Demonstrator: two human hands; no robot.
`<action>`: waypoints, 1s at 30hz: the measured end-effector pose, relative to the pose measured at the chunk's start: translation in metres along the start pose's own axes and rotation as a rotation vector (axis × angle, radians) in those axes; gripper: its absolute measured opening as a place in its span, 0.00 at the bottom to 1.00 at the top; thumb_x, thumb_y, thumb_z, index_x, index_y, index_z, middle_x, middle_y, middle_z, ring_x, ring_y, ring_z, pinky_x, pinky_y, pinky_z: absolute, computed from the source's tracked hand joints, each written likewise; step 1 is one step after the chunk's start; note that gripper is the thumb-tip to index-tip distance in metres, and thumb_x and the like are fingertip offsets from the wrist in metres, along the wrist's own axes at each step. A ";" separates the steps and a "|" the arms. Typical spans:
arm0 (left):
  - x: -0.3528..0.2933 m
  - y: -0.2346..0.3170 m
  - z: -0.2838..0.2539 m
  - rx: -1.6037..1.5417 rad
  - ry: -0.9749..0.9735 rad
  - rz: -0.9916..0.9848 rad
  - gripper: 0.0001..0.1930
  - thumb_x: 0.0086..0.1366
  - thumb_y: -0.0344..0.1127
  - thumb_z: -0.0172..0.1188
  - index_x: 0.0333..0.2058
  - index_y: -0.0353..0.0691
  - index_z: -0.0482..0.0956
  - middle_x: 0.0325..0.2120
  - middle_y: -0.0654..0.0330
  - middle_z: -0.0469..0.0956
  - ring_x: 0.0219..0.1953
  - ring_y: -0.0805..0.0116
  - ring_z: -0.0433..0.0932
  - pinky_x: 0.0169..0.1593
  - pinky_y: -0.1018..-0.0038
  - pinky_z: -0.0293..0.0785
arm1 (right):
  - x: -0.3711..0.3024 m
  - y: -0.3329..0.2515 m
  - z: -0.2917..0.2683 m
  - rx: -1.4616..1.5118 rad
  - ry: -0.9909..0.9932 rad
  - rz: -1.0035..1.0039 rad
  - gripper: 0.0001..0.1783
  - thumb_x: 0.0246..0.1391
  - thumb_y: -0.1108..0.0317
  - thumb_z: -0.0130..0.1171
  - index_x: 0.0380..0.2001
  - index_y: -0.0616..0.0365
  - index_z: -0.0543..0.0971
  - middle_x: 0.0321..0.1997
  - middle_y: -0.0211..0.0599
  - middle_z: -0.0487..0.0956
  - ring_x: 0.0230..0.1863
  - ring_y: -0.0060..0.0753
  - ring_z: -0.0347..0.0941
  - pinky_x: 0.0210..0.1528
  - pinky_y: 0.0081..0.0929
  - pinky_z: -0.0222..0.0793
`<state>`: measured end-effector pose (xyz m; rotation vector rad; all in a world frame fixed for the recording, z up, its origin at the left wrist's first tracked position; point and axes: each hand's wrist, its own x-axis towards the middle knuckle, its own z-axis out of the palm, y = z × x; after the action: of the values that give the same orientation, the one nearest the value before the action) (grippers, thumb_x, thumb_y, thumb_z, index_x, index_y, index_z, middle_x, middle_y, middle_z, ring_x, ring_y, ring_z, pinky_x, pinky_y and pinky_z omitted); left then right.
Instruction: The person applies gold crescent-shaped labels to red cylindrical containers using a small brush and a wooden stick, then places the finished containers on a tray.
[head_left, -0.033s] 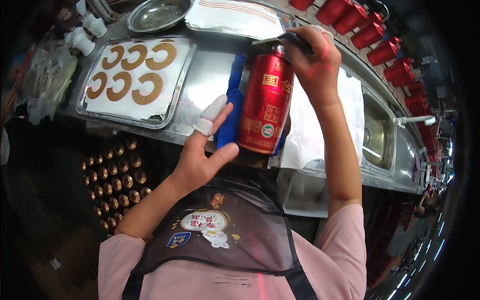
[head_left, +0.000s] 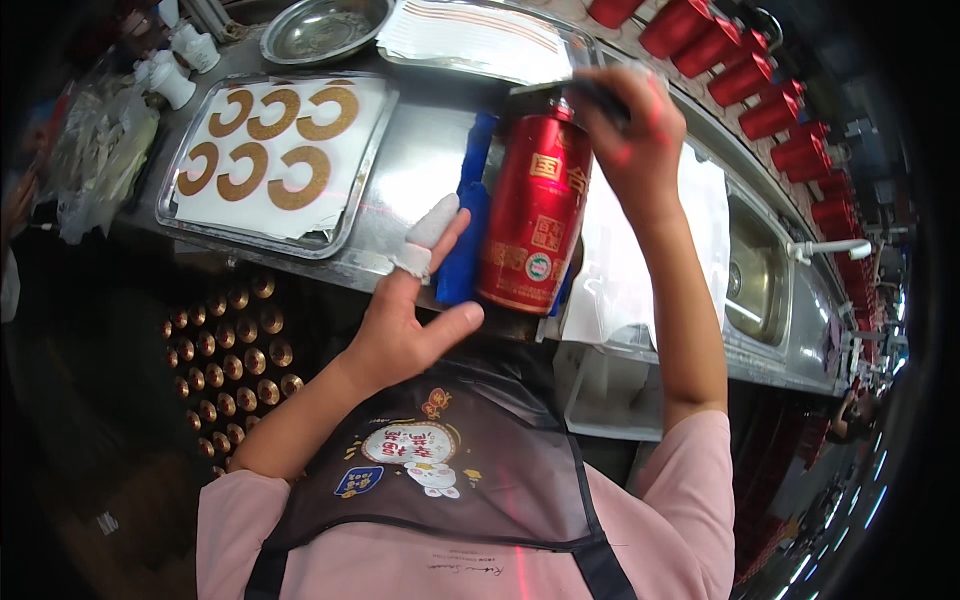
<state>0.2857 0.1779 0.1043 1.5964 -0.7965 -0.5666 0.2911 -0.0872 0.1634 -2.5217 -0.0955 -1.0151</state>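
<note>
A red bottle (head_left: 536,215) with gold printing lies on a blue cloth-like support (head_left: 460,245) at the counter's front edge, its neck pointing away from me. My right hand (head_left: 635,120), blurred by motion, grips a black-handled tool (head_left: 600,100) at the bottle's neck. A thin flat part of that tool crosses over the neck; its exact kind is unclear. Just left of the bottle, my left hand (head_left: 415,310) is open and holds nothing, thumb and fingers apart. White coverings (head_left: 432,222) wrap some of its fingers.
Left on the counter stands a tray (head_left: 345,235) of gold C-shaped labels (head_left: 303,178). Behind are a metal bowl (head_left: 325,30) and another tray of strips (head_left: 475,40). White sheets (head_left: 620,260), a sink (head_left: 757,270) and several red bottles (head_left: 745,80) are to the right.
The whole view has shifted slightly. My right hand has moved a little to the right at the bottle's neck and is more blurred; my left hand stays open beside the bottle.
</note>
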 end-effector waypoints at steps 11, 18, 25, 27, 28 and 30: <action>0.013 -0.001 0.023 0.307 0.002 0.177 0.51 0.50 0.38 0.74 0.71 0.41 0.56 0.70 0.42 0.53 0.71 0.44 0.57 0.72 0.45 0.37 | -0.072 -0.007 -0.015 0.358 0.100 0.431 0.10 0.51 0.74 0.70 0.38 0.60 0.82 0.32 0.33 0.81 0.29 0.24 0.75 0.32 0.19 0.70; -0.010 0.001 0.024 0.703 0.022 0.191 0.28 0.53 0.39 0.71 0.56 0.56 0.81 0.68 0.38 0.57 0.67 0.44 0.64 0.68 0.39 0.47 | -0.129 -0.052 -0.023 0.527 0.184 0.751 0.14 0.53 0.70 0.72 0.40 0.63 0.80 0.37 0.33 0.80 0.38 0.22 0.74 0.41 0.19 0.70; -0.021 -0.004 0.020 0.759 0.112 0.160 0.28 0.53 0.40 0.71 0.54 0.43 0.82 0.68 0.38 0.59 0.65 0.45 0.67 0.69 0.40 0.46 | -0.146 -0.079 -0.007 0.496 0.232 0.836 0.11 0.57 0.70 0.68 0.40 0.63 0.78 0.36 0.34 0.79 0.38 0.24 0.74 0.42 0.22 0.70; -0.016 -0.004 0.014 0.738 0.114 0.201 0.36 0.51 0.40 0.73 0.60 0.36 0.74 0.67 0.38 0.59 0.66 0.44 0.66 0.69 0.39 0.45 | -0.147 -0.073 -0.016 0.362 0.212 1.102 0.10 0.57 0.70 0.67 0.39 0.63 0.78 0.36 0.33 0.78 0.39 0.22 0.74 0.42 0.20 0.70; -0.014 -0.003 0.013 0.697 0.113 0.215 0.40 0.50 0.41 0.74 0.62 0.36 0.71 0.68 0.38 0.59 0.67 0.44 0.65 0.69 0.39 0.45 | -0.146 -0.074 -0.018 0.479 0.207 1.209 0.09 0.57 0.71 0.67 0.38 0.62 0.78 0.37 0.31 0.78 0.39 0.19 0.73 0.43 0.18 0.69; -0.003 -0.001 0.016 0.650 0.078 0.257 0.50 0.47 0.41 0.76 0.68 0.34 0.60 0.68 0.40 0.58 0.69 0.43 0.62 0.69 0.39 0.43 | -0.147 -0.076 -0.019 0.554 0.276 0.961 0.10 0.56 0.71 0.68 0.38 0.62 0.78 0.36 0.32 0.78 0.39 0.21 0.73 0.43 0.19 0.69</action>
<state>0.2724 0.1702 0.1004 2.0394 -1.1817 -0.0481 0.1546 -0.0124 0.1031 -1.5766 0.7351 -0.7491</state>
